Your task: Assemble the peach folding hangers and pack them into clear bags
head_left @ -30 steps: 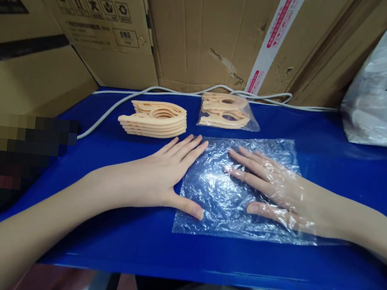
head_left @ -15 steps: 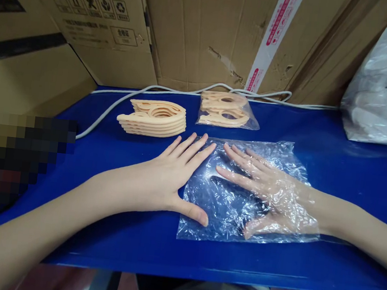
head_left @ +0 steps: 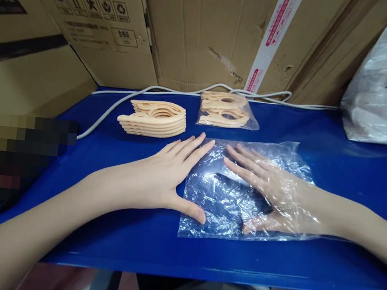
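A clear plastic bag (head_left: 214,212) lies crinkled on the blue table (head_left: 127,244) in front of me. My right hand (head_left: 268,185) is inside the bag, seen through the film, with its fingers spread. At the bag's left side, my left hand (head_left: 177,171) lies with fingers apart, its thumb and fingertips over the bag's edge. Beyond the left hand sits a stack of cream folding hangers (head_left: 152,122). To the right of that stack, more cream hangers (head_left: 224,111) lie packed in a clear bag.
Cardboard boxes (head_left: 205,31) stand along the back and left. A white cable (head_left: 114,104) runs along the table's rear. At the far right is a white plastic package (head_left: 386,87). A dark, pixelated object (head_left: 21,168) is at the left.
My right hand has shifted slightly to the right, with the bag's upper right corner moving a little the same way. The left hand's fingers have drawn somewhat closer together. The hangers are unmoved.
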Available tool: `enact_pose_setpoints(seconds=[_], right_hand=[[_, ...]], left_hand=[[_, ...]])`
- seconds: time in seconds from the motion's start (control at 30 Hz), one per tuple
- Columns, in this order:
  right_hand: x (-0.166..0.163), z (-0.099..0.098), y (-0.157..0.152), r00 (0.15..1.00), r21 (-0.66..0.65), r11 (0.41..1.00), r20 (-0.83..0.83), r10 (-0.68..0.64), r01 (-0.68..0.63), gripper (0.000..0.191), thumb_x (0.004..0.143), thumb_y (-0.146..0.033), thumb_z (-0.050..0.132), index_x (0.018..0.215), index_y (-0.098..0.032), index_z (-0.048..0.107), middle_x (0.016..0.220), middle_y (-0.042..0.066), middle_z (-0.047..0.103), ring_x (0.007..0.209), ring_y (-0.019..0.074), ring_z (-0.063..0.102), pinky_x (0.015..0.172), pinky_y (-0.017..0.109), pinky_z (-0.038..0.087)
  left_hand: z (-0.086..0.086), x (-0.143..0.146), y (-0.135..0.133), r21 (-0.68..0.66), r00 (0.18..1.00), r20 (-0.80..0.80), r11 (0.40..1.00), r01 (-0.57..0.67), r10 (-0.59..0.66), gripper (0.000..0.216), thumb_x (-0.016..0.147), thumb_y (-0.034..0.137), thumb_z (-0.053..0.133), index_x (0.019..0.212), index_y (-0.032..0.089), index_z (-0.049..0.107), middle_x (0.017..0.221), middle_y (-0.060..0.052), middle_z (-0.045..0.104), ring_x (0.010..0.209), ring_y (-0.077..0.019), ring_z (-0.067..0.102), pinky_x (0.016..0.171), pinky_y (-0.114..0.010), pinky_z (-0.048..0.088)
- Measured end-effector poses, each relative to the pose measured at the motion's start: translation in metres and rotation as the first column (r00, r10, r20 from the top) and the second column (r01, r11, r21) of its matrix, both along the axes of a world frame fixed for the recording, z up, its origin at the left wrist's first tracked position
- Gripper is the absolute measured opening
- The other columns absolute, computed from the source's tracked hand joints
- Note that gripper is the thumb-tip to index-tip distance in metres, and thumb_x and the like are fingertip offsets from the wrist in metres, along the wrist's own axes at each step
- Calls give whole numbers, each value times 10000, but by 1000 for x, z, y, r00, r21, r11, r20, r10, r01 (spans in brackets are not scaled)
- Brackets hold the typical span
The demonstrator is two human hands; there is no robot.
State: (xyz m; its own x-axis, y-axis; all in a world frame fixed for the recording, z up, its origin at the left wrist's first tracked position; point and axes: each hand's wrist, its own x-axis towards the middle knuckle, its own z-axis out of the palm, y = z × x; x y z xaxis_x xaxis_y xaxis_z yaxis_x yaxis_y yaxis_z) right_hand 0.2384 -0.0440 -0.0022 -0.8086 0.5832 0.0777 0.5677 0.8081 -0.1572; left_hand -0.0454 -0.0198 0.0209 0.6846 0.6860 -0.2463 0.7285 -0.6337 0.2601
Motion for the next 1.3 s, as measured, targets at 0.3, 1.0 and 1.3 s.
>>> enact_pose_setpoints(seconds=[0.3,1.0,1.3], right_hand=[[37,23,0,986,-163,977,117,-119,137,749,914,-562,513,1550,-443,136,1648,-68,9,1486,323,116,1150,542,296],[57,25,9,983,100,984,96,-156,146,666,885,-599,522,1445,-240,501,1536,94,433,1318,345,513,994,512,543],[44,43,16,957,261,921,-88,-277,290,407,974,-501,402,1144,-253,677,1249,92,647,1157,307,595,951,566,486]], left_hand=[[4,-17,6,70,999,-23,997,-24,26,1272,651,915,506,1552,297,-146,1632,-78,-157,1502,-388,-10,1194,-580,184],[36,-35,39,774,901,429,537,-334,-58,684,940,592,437,1426,111,437,1433,-109,492,1339,-260,426,1168,-328,276],[29,-58,63,549,883,338,695,-465,325,761,929,715,284,1510,224,330,1526,-1,418,1395,-273,342,1210,-397,124]])
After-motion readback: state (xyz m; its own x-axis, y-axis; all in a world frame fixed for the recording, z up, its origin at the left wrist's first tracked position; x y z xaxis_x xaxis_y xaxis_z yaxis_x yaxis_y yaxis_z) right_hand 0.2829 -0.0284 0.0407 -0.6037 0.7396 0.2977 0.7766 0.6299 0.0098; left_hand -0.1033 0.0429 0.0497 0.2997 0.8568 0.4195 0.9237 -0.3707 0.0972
